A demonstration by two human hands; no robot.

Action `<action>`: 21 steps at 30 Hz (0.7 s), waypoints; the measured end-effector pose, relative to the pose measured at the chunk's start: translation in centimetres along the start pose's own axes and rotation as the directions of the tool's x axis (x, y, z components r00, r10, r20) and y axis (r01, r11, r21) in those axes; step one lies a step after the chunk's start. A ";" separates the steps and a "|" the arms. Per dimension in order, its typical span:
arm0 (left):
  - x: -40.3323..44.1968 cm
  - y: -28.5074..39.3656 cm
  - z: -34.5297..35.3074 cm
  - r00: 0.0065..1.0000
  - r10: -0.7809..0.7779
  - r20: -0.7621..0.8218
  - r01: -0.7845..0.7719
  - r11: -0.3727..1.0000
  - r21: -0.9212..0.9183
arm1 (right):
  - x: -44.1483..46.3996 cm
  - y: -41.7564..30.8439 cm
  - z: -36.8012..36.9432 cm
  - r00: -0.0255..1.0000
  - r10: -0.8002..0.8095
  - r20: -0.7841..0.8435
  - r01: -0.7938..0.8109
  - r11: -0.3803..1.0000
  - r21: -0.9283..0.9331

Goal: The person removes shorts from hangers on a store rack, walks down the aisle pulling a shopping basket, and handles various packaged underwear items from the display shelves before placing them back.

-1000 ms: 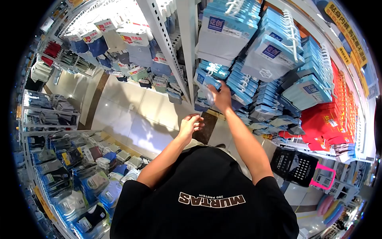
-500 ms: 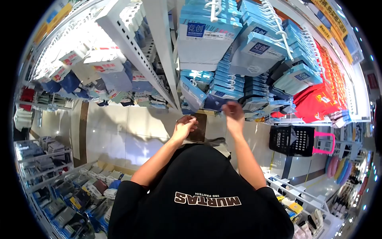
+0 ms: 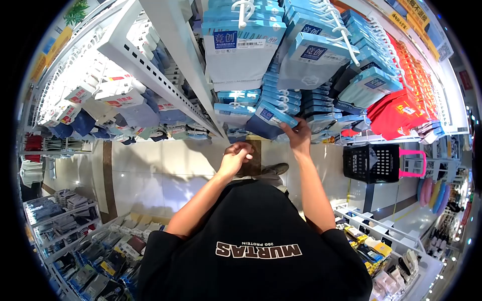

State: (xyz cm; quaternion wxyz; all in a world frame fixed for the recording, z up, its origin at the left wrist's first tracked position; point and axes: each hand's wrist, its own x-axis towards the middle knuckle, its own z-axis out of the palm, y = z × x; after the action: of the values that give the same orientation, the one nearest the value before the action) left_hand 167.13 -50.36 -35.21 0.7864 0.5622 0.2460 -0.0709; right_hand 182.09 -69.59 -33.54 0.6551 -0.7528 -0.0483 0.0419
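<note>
My right hand (image 3: 299,137) pinches the lower right edge of a navy garment pack (image 3: 266,122) with a light-blue header card. The pack is tilted and sits at the front of a lower hook row. My left hand (image 3: 237,156) hovers apart from the rack, its fingers curled with nothing seen in them. Just left of the navy pack hangs a light-coloured pack (image 3: 234,114) with a similar blue card. Above both hands, larger white-and-blue packs (image 3: 241,65) and grey-blue packs (image 3: 316,67) hang from white hooks.
A white perforated upright (image 3: 150,67) divides this rack from white-carded garments (image 3: 120,103) on the left. Red garments (image 3: 401,118) hang at right. A black basket (image 3: 370,164) with a pink handle stands on the floor. Bins of packaged goods (image 3: 108,258) are behind me.
My right hand has gone from blurred motion beside the lower packs to gripping the navy one, which is now tilted forward. My left hand stays nearly in place. The view has shifted slightly.
</note>
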 end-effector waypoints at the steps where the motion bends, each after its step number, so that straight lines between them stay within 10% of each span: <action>1: -0.2 -0.2 0.0 1.000 0.004 0.004 -0.004 1.000 -0.004 | -0.2 0.2 -0.3 0.999 0.016 0.037 -0.016 1.000 0.012; 12: -2.1 4.3 3.7 0.836 0.528 0.152 -0.544 0.833 0.098 | -4.6 -6.9 -4.4 0.964 0.133 0.231 -0.231 0.851 0.471; 16: -3.1 4.7 4.8 0.929 0.086 0.360 -0.140 0.982 0.126 | -6.0 -7.3 -3.5 0.939 0.261 0.223 -0.343 0.680 0.648; 21: -4.6 5.2 6.0 0.928 0.103 0.359 -0.074 0.993 -0.094 | -7.2 -7.6 -3.3 0.902 0.364 0.232 -0.410 0.554 0.724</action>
State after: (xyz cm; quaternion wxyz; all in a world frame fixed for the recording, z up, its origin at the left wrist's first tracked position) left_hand 167.03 -54.79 -27.18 0.8423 0.5184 0.0732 -0.1284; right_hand 175.18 -72.69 -25.57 0.8814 -0.3990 0.1222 0.2215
